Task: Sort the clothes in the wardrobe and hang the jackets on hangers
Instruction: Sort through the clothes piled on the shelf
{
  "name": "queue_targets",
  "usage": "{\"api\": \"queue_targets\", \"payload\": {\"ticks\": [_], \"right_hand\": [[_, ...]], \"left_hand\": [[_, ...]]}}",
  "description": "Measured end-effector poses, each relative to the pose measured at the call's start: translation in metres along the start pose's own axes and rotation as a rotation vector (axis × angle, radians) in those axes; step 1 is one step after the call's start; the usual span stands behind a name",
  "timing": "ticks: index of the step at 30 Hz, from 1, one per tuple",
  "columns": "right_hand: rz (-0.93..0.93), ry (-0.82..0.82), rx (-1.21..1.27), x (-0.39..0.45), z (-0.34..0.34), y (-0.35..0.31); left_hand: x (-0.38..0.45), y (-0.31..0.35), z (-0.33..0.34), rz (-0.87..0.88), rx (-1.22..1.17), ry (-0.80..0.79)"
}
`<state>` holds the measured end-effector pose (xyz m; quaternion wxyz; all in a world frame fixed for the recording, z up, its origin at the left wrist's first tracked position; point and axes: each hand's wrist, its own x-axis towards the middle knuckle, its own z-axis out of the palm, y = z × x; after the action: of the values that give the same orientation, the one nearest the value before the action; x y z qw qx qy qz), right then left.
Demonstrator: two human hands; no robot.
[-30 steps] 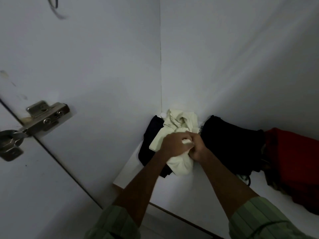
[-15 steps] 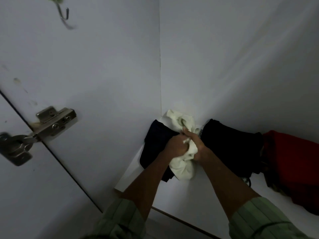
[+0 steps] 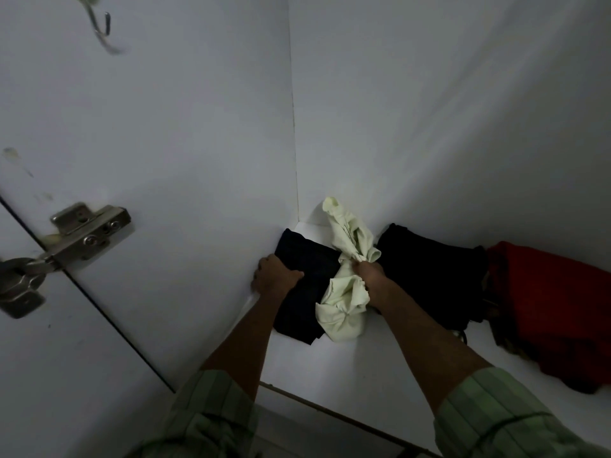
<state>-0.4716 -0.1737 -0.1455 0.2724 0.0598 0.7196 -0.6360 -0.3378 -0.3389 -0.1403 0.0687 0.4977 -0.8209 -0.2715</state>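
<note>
Left hand [image 3: 276, 276] off — cloth [image 3: 345, 304] in right fingers [image 3: 362, 267]

- The wardrobe shelf [image 3: 380, 368] carries four garments along its back wall.
- The folded garment [image 3: 307, 285] lies leftmost, against the side wall [image 3: 182, 143].
- The crumpled cloth [image 3: 344, 305] lies partly on its right edge.
- A second folded pile [image 3: 429, 276] lies right of the cloth.
- Another garment [image 3: 555, 309] lies rightmost, touching that pile.
- The door hinge [image 3: 66, 242] sits on the side wall, left of the shelf.
- A hook [image 3: 101, 28] hangs high above.
</note>
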Motion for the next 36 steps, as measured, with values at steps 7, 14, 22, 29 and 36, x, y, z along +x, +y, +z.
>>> {"api": "queue_targets", "payload": {"ticks": [7,14,22,29,36], "right_hand": [[-0.007,-0.042,0.004,-0.002,-0.004,0.004],[0.100,-0.126,0.111,-0.015,-0.010,-0.008],[-0.112,0.022,0.073,-0.025,0.032,-0.029],[0.017,-0.409,0.220,-0.036,0.050,-0.028],[-0.102,-0.110,0.706,-0.035,0.030,-0.049]], "left_hand": [[0.021,0.010,-0.007,-0.179,-0.251,-0.345],[0.019,0.050,-0.037,0.104,-0.338,-0.184],[-0.017,0.134,-0.147,0.492,-0.204,0.365],[-0.030,0.159,-0.205,0.572,-0.646,0.281],[-0.008,0.135,-0.144,0.407,-0.862,-0.212]]}}
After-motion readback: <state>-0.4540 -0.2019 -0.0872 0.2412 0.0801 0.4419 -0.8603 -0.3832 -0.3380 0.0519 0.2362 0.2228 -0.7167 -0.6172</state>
